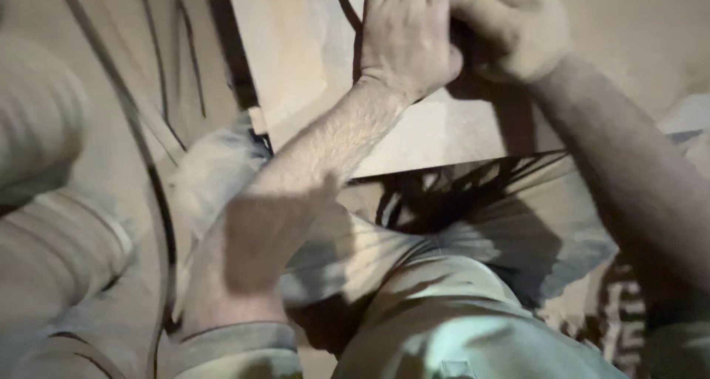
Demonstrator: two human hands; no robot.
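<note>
Two hands, left [408, 35] and right [510, 28], press one pale board [310, 68].

No package, label, sign or screen showed anywhere in the view.

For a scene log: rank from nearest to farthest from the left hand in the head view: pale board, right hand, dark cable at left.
1. Pale board: directly under the left hand.
2. Right hand: just beside it, to the right.
3. Dark cable: far off at left.
</note>
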